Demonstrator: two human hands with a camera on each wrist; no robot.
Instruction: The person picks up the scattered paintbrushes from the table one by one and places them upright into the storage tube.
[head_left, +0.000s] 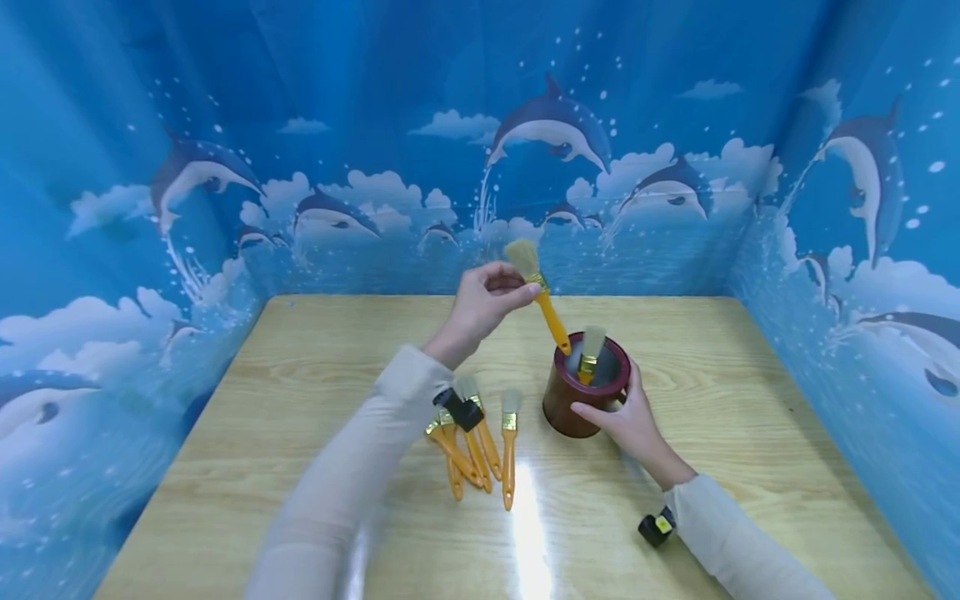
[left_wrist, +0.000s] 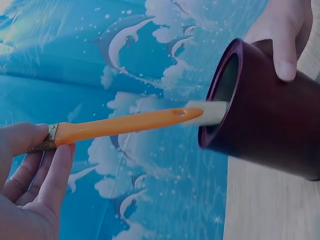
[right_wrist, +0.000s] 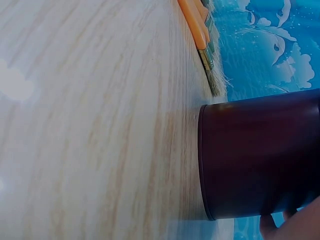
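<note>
My left hand (head_left: 483, 307) pinches a paintbrush (head_left: 553, 318) at its metal ferrule, bristles up. The orange handle slants down, its tip right at the rim of a dark red-brown cylindrical pot (head_left: 564, 402). Inside the pot another paintbrush (head_left: 592, 350) stands with pale bristles above the rim; its lower handle is hidden. My right hand (head_left: 633, 421) holds the pot's right side, thumb across the front. In the left wrist view, the handle's hanging hole (left_wrist: 180, 112) shows near the pot's mouth. The right wrist view shows the pot's base on the table, with fingertips (right_wrist: 268, 225) against its side.
Several orange-handled paintbrushes (head_left: 476, 450) lie bunched left of the pot, partly behind my left wrist camera (head_left: 459, 410). One paintbrush (head_left: 509, 450) lies a little apart. Blue dolphin-print curtains (head_left: 375, 167) enclose the wooden table (head_left: 337, 350) at the back and sides.
</note>
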